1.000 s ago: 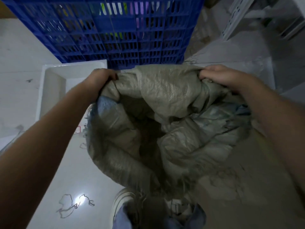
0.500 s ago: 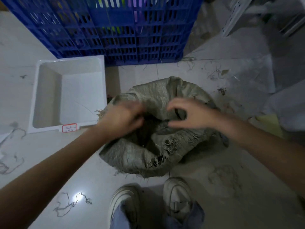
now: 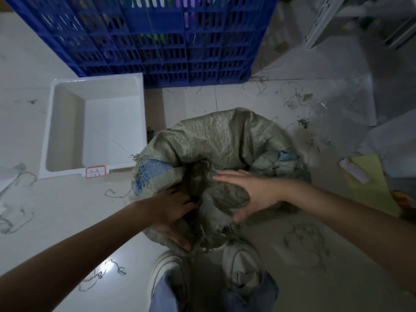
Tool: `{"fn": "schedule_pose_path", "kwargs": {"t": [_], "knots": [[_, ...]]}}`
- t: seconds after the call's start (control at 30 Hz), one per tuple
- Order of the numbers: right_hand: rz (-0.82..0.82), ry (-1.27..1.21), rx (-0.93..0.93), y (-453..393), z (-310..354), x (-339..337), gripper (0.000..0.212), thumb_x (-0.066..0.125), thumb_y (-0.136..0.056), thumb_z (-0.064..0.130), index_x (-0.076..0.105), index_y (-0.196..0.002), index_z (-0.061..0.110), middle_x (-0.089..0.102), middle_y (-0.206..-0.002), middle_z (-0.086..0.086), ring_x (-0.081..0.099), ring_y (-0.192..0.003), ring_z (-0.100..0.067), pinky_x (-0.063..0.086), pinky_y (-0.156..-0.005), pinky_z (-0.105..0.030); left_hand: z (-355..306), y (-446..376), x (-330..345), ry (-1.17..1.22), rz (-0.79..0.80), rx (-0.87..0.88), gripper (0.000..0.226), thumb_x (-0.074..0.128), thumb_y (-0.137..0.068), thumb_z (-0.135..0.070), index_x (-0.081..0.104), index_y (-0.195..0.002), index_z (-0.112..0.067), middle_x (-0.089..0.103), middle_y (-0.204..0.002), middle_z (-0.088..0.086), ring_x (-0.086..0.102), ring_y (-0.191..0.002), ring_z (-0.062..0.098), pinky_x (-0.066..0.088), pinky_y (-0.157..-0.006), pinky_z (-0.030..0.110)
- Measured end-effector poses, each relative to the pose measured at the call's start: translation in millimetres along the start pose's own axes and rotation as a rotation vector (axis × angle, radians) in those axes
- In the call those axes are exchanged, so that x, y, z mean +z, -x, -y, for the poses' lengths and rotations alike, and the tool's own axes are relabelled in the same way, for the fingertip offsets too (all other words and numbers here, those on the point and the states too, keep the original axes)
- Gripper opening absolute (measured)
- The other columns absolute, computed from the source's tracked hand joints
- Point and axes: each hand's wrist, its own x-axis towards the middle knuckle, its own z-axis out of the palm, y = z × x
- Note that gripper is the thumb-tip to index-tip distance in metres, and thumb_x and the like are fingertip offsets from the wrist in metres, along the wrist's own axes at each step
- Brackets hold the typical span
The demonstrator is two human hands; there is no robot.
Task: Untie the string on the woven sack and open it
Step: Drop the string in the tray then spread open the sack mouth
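The grey-green woven sack (image 3: 225, 136) slumps on the tiled floor in front of my feet, its mouth loose and frayed, with a blue patch on its left side. No string is tied around it. My left hand (image 3: 168, 212) grips the near rim, fingers inside the dark opening and thumb outside. My right hand (image 3: 254, 192) holds a folded flap of the near rim, fingers stretched across it and thumb under it. What is inside the sack is too dark to see.
A blue slatted crate (image 3: 157, 41) stands behind the sack. A white plastic tub (image 3: 94, 78) sits to the left. Loose string scraps (image 3: 101, 275) lie on the floor. My white shoes (image 3: 240, 262) touch the sack's near side. A yellow sheet (image 3: 369, 176) lies at the right.
The sack was held up high by its rim with my hands wide apart. It has dropped to the floor, and both hands have come together at the near rim.
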Motion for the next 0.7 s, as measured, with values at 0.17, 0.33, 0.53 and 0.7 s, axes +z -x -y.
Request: {"fn": "schedule_pose_path", "kwargs": {"t": [0.17,0.33,0.53,0.7], "knots": [[0.029,0.552,-0.016,-22,2,29,0.132,0.071,-0.054,0.071,-0.012,-0.149,0.031,-0.007,-0.161,-0.004,-0.010,-0.147,-0.024,0.000,-0.116,-0.059,4,-9,11,-0.162,0.061,-0.058,0.130,0.042,-0.049,-0.091,0.010,-0.150,-0.016,0.016,-0.157,0.015,0.016,-0.143,0.034,0.006,-0.119,0.046],[-0.191,0.539,0.055,-31,-7,42,0.117,0.070,-0.069,0.054,-0.007,-0.150,0.022,0.023,-0.147,-0.011,0.022,-0.138,-0.031,0.012,-0.116,-0.056,-3,-16,24,-0.312,-0.115,-0.329,0.116,0.061,-0.075,-0.058,-0.017,-0.147,-0.010,0.031,-0.147,0.023,0.042,-0.128,0.035,0.038,-0.104,0.042],[-0.218,0.353,0.101,-30,-15,34,0.093,0.069,-0.072,0.052,0.022,-0.145,0.018,0.036,-0.127,-0.008,0.054,-0.107,-0.028,0.043,-0.091,-0.037,-1,-20,11,-0.215,-0.162,-0.425,0.066,0.045,-0.094,-0.033,0.015,-0.147,-0.006,0.064,-0.118,0.013,0.064,-0.103,0.029,0.050,-0.085,0.037],[-0.274,0.087,0.097,13,-5,-12,0.109,0.043,-0.054,0.088,0.025,-0.145,0.029,0.039,-0.144,0.003,0.044,-0.128,-0.017,0.040,-0.106,-0.037,27,7,-34,-0.067,-0.440,-0.494,0.046,0.057,-0.082,-0.048,0.057,-0.112,-0.013,0.070,-0.100,0.011,0.066,-0.090,0.029,0.054,-0.077,0.036]]}}
